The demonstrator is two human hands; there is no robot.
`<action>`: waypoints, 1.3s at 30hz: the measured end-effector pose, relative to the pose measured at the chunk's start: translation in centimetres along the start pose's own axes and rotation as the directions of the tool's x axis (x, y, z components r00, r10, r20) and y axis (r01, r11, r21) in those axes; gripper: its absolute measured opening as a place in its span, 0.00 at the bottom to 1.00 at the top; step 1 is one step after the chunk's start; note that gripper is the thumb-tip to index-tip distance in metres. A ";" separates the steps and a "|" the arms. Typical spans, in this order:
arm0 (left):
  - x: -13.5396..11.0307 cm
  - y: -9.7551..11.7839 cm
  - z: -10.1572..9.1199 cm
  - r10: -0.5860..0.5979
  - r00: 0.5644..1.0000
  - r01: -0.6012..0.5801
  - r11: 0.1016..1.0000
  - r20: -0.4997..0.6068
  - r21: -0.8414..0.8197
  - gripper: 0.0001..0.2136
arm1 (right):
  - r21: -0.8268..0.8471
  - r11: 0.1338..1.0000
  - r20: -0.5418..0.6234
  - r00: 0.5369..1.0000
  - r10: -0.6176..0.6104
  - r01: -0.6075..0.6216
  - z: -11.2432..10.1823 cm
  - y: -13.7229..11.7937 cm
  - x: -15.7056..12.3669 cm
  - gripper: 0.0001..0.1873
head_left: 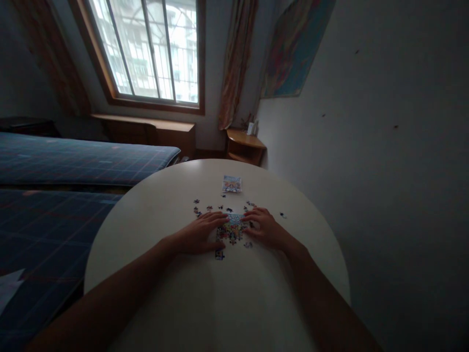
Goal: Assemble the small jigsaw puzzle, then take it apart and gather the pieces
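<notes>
Far left: plaid mattress, beside the round white table. On the table, loose puzzle pieces lie left of and beyond the work, presumably spread out so each can be seen and reached.

Left hand: palm down, fingers extended, thumb apart from them; not clenched, no grasped piece visible. Fingertips lie at the upper left edge of the joined puzzle section, probably to steady that side. A small joined strip sits by the thumb.

Centre: the section lies flat between both hands, its lower edge uneven. Beyond it, the picture card is face up, likely placed there for viewing without obstruction.

Right hand: fingers bent loosely, thumb separated, at the section's right edge, likely bracing it; contact pressure cannot be told. Farther right, one stray piece lies alone.
</notes>
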State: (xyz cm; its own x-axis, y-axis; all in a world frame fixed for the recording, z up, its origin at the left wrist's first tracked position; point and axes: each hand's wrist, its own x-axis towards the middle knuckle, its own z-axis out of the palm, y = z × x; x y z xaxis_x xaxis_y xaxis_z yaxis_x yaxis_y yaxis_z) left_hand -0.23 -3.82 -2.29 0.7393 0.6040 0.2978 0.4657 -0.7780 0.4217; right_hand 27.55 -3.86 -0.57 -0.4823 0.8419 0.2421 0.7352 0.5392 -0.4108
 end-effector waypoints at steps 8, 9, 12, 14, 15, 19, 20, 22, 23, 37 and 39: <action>-0.1 0.3 -0.3 0.014 0.997 -0.016 1.000 0.078 0.027 0.30 | 0.082 0.995 0.109 0.993 0.040 -0.049 -3.0 -0.3 -1.5 0.10; -0.1 0.4 -0.3 0.012 0.996 -0.014 0.999 0.084 0.030 0.31 | 0.082 0.995 0.132 0.990 0.040 -0.051 -3.0 -0.4 -1.6 0.11; -0.1 0.5 -0.4 -0.003 0.995 -0.001 0.999 0.097 0.038 0.31 | 0.068 0.996 0.193 0.980 0.039 -0.053 -2.7 -0.8 -1.7 0.11; -0.1 0.5 -0.5 -0.006 0.995 0.002 0.999 0.100 0.036 0.31 | 0.061 0.997 0.219 0.975 0.038 -0.052 -2.4 -0.7 -1.7 0.10; -0.1 0.6 -0.5 -0.005 0.995 0.002 0.999 0.100 0.033 0.31 | 0.063 0.997 0.218 0.975 0.039 -0.054 -2.3 -0.6 -1.6 0.10; -0.1 0.7 -0.9 -0.004 0.993 0.000 0.999 0.115 0.032 0.30 | 0.050 0.994 0.115 0.989 0.089 -0.095 -2.4 0.4 -1.4 0.09; -0.1 0.7 -0.9 -0.003 0.992 -0.002 0.999 0.123 0.038 0.30 | 0.037 0.993 0.082 0.990 0.113 -0.117 -2.4 0.8 -1.3 0.09; -0.1 0.5 -0.9 -0.001 0.990 -0.006 0.999 0.138 0.051 0.30 | 0.013 0.988 0.033 0.988 0.153 -0.154 -2.4 1.3 -1.1 0.10; -0.1 0.4 -0.9 0.000 0.990 -0.008 0.998 0.142 0.055 0.30 | 0.004 0.987 0.019 0.986 0.163 -0.163 -2.2 1.6 -1.0 0.11; -0.1 0.3 -0.7 -0.026 0.988 0.016 0.998 0.154 0.068 0.30 | -0.031 0.993 0.050 0.992 0.118 -0.116 -0.8 1.8 -0.6 0.11; -0.1 0.2 -0.7 -0.024 0.988 0.014 0.998 0.150 0.067 0.31 | -0.025 0.994 0.057 0.992 0.112 -0.111 -0.8 1.8 -0.7 0.12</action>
State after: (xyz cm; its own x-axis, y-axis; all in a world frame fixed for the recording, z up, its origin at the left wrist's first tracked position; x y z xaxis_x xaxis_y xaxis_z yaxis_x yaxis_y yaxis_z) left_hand -0.53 -3.92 -1.66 0.7925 0.5896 0.1559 0.5077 -0.7794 0.3671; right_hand 29.56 -3.44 -0.72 -0.4229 0.8946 0.1443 0.7958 0.4428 -0.4131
